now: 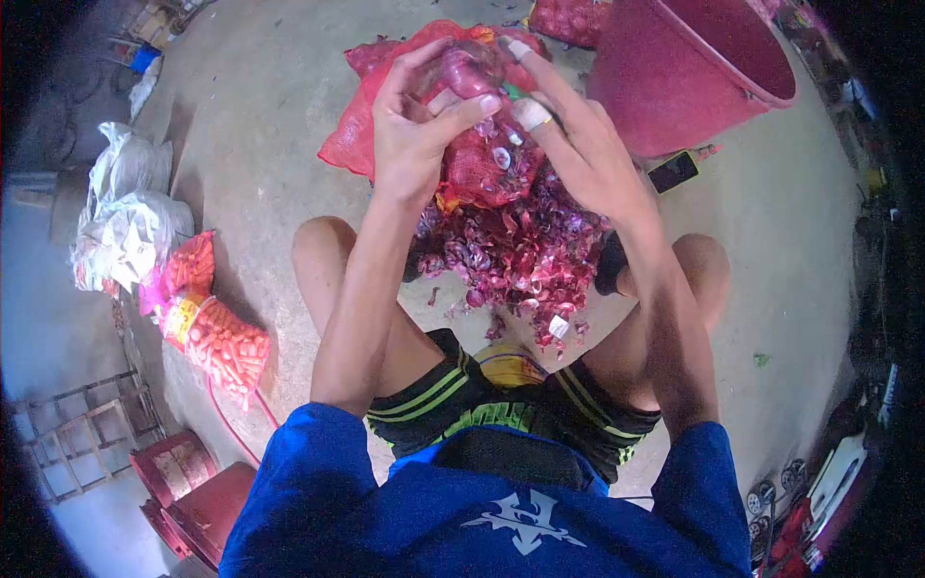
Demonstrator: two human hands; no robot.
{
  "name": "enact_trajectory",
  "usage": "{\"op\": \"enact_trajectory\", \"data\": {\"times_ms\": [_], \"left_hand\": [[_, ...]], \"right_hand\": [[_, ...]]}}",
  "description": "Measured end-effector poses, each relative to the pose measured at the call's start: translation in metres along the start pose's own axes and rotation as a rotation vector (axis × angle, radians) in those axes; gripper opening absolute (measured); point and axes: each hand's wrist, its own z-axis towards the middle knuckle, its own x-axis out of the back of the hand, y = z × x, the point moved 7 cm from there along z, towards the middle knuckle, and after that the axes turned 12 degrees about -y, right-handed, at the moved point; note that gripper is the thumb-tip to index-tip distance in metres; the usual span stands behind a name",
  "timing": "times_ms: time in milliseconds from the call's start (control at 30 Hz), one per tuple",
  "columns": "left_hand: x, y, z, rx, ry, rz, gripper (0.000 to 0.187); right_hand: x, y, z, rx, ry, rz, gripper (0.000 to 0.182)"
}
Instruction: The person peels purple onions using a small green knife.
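Observation:
My left hand (pixel 421 120) is closed around a red onion (pixel 470 69), thumb stretched along its near side. My right hand (pixel 583 144) is at the onion's right side, with white tape wrapped on its fingers. A small green object (pixel 517 91) shows between the fingers of that hand; its kind is too hidden to tell. Beneath both hands lies a red mesh sack (pixel 352 135) of onions. A heap of purple-red onion skins (pixel 525 250) is spread on the floor between my feet.
A large red tub (pixel 631 87) stands at the upper right, with a phone (pixel 673 172) on the floor beside it. Another mesh sack (pixel 568 21) is behind. To the left are bags of carrots (pixel 226 347) and white sacks (pixel 135 222). Red containers (pixel 207 506) stand lower left.

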Motion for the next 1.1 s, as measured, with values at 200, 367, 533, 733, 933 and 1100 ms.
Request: {"op": "enact_trajectory", "data": {"times_ms": [200, 367, 533, 733, 933, 1100], "left_hand": [[-0.003, 0.003, -0.002, -0.027, -0.006, 0.077, 0.073], [0.0, -0.001, -0.001, 0.041, -0.063, 0.046, 0.07], [0.003, -0.013, -0.003, 0.297, -0.116, -0.182, 0.067], [-0.008, -0.008, -0.003, -0.011, -0.091, 0.171, 0.055], [0.004, -0.021, -0.005, 0.288, -0.118, 0.066, 0.037], [0.016, -0.025, -0.005, 0.376, -0.236, -0.068, 0.034]], "right_hand": [[-0.003, -0.004, -0.003, 0.043, 0.024, -0.008, 0.059], [-0.001, 0.0, -0.007, 0.017, 0.03, -0.064, 0.057], [0.0, 0.003, -0.008, 0.0, -0.056, -0.069, 0.055], [0.005, 0.003, -0.011, 0.0, -0.023, -0.088, 0.055], [0.006, -0.004, -0.009, -0.05, -0.078, -0.192, 0.054], [0.003, -0.007, -0.008, -0.011, -0.088, -0.2, 0.054]]}}
